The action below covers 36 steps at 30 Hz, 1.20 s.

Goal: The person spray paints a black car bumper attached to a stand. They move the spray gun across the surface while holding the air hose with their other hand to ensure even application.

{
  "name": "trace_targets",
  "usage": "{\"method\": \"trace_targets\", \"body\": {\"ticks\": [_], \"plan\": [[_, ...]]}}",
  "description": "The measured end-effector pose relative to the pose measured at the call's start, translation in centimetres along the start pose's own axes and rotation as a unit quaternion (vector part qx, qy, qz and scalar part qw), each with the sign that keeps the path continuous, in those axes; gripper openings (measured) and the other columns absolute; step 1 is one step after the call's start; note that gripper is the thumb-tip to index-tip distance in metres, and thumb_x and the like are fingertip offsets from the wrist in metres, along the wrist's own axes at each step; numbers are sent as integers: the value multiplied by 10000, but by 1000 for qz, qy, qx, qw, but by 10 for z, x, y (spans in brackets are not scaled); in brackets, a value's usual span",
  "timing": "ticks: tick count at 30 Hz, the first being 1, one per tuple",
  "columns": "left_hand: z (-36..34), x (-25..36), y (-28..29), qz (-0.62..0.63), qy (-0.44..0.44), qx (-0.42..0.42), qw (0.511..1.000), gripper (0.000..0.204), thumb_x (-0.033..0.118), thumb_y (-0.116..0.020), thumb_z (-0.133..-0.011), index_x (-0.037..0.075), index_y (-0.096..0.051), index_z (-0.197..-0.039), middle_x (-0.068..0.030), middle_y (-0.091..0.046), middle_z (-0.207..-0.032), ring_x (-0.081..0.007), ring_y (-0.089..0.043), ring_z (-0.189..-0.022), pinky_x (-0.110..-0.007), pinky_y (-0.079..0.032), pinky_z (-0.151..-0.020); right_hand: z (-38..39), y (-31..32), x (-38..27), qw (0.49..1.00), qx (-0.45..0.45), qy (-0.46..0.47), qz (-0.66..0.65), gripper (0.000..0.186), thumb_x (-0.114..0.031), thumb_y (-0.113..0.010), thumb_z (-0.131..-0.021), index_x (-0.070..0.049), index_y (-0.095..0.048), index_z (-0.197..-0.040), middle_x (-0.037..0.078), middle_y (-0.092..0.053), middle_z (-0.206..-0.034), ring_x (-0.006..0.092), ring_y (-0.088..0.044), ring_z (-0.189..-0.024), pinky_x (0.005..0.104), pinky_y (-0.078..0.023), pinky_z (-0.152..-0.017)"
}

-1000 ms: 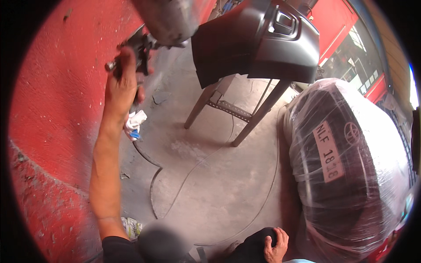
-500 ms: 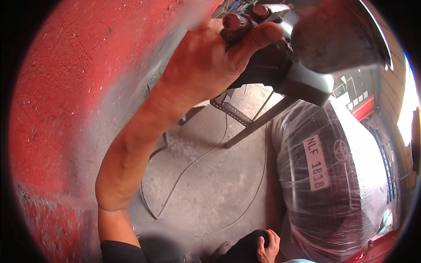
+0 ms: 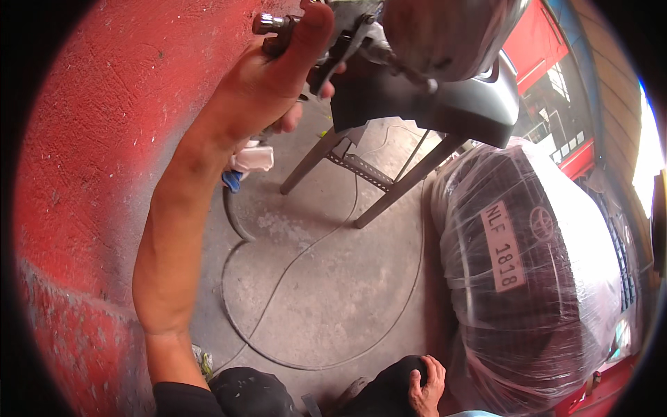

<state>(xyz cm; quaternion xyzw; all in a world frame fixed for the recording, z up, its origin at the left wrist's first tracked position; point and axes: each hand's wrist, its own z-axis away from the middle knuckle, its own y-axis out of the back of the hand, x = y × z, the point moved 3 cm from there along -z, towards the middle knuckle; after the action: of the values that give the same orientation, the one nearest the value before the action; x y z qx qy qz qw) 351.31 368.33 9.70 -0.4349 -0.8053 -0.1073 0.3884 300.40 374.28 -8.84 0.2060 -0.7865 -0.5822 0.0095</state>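
Raised at the upper left, my left hand (image 3: pixel 264 90) is closed on a metal spray gun (image 3: pixel 347 35), whose large scuffed cup (image 3: pixel 448 31) fills the top centre. A hose (image 3: pixel 236 222) hangs below it, with a white and blue cloth (image 3: pixel 251 158) under my wrist. The gun partly hides a grey-black moulded panel (image 3: pixel 479 111) on a metal stand (image 3: pixel 379 201). My right hand (image 3: pixel 427 386) rests open on my black-clad knee (image 3: pixel 382 396), thumb apart from the fingers, holding nothing.
A rough red wall (image 3: pixel 97 139) runs along the left. On the right stands a vehicle (image 3: pixel 528 313) wrapped in clear plastic. Thin cables and the looped hose lie on the concrete floor (image 3: pixel 326 292). A red-framed door (image 3: pixel 538 35) is behind the panel.
My left hand and the gun swung right across the panel, then back partway left; they are now higher and further right than a second ago. My right hand stays on my knee.
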Motion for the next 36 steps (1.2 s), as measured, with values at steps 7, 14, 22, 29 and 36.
{"method": "trace_targets", "body": {"ticks": [7,14,22,29,36], "plan": [[2,49,-16,155,41,-93,983,823,757,-242,-890,92,-442,-1332,-134,-610,-990,-220,-675,-776,-262,-505,-539,-5,-4,10,1000,1,10,-16,477,-430,-644,-856,-38,-624,-1126,165,-598,-1174,356,-540,-1118,446,-420,-973],[-18,37,-8,197,189,-140,952,768,757,-268,-900,71,-586,-1035,-58,-576,-690,-144,-516,-445,-256,-421,-393,-5,-3,15,999,5,8,-34,482,-441,-636,-867,-33,-624,-1122,169,-601,-1168,359,-542,-1107,446,-423,-965],[-34,-6,-29,-150,55,112,981,731,734,-299,-916,69,-600,-937,-40,-565,-683,-94,-439,-391,-238,-348,-340,-4,-2,22,999,13,-7,-42,491,-449,-618,-882,-26,-620,-1131,173,-599,-1173,356,-539,-1114,446,-422,-965],[-12,71,-45,140,276,-112,944,775,757,-283,-901,52,-589,-995,-65,-581,-713,-141,-528,-446,-262,-413,-374,-9,-3,20,998,9,-4,-60,492,-448,-622,-877,-27,-618,-1132,169,-600,-1172,357,-537,-1119,448,-412,-977],[33,36,-68,135,117,-60,982,779,730,-324,-915,28,-548,-1168,-82,-612,-843,-69,-460,-435,-194,-343,-369,-4,-6,32,997,5,-14,-73,503,-456,-618,-878,-23,-616,-1132,173,-601,-1166,362,-536,-1119,448,-408,-980]]}}
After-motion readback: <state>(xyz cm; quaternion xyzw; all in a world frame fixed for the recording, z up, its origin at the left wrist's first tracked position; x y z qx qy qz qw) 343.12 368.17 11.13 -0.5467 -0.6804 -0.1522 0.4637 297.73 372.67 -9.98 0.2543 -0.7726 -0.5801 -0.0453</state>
